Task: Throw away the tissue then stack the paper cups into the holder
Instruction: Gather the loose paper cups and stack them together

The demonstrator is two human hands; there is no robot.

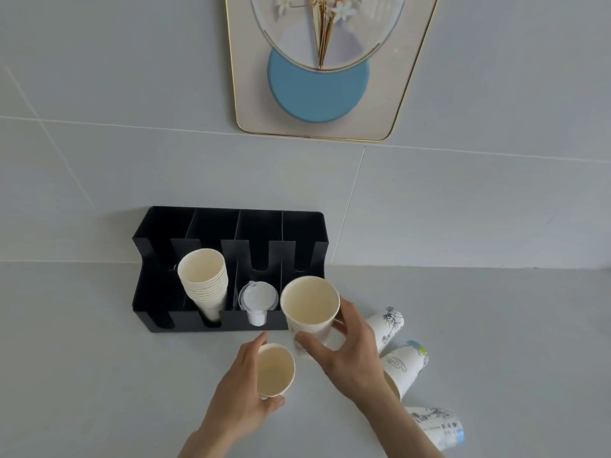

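Left hand: nearest me, my left hand (244,385) curls around a small paper cup (275,371), thumb below its rim, fingers behind, mouth tipped toward me.
Right hand: my right hand (347,353) pinches a taller cup (310,310) by its side, thumb in front, fingers behind; it is upright at the right end of the holder (228,272).
Holder: black, with dividers, against the wall; a stack of cups (204,285) leans in one slot, and clear lids (258,297) fill the next.
Counter: pale grey counter (99,375); three printed cups (405,368) lie on their sides to my right.
Wall: grey tiles, with a gold-edged picture (319,87).
Cut off: my forearm hides part of the lying cups; no tissue shows.
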